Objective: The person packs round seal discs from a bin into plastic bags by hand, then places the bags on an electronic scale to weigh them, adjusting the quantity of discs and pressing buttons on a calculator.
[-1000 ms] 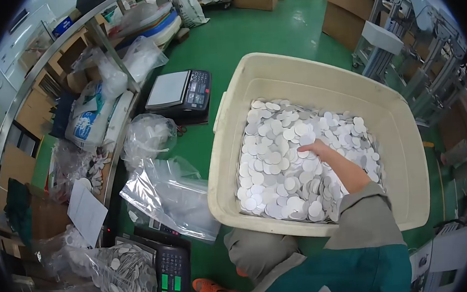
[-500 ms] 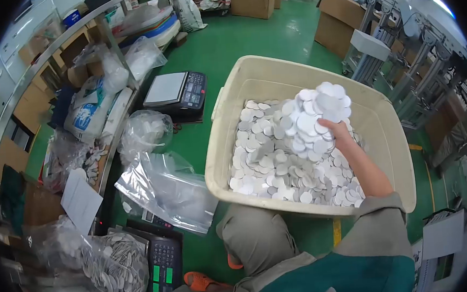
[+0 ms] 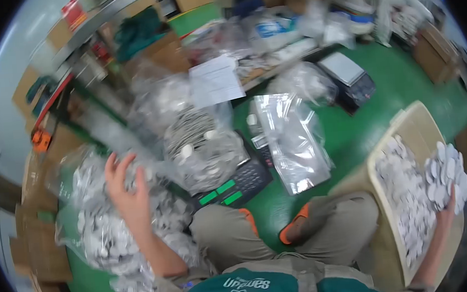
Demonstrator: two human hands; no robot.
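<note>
My right hand holds a clump of white round discs over the large cream bin. Many more loose discs lie inside that bin. My left hand is raised with its fingers spread and nothing in them. Beneath and around it sit clear plastic bags filled with white discs. To its right, an open clear bag of discs rests on a dark scale with green-lit displays. Motion blurs parts of the view.
Flat clear plastic bags lie on the green floor in front of my feet. A second scale stands farther back. A paper sheet hangs by the shelf. Cardboard boxes line the left side.
The view has swung left, so the bin now sits at the far right. My left hand has come up into view, open. My right hand still holds the discs.
</note>
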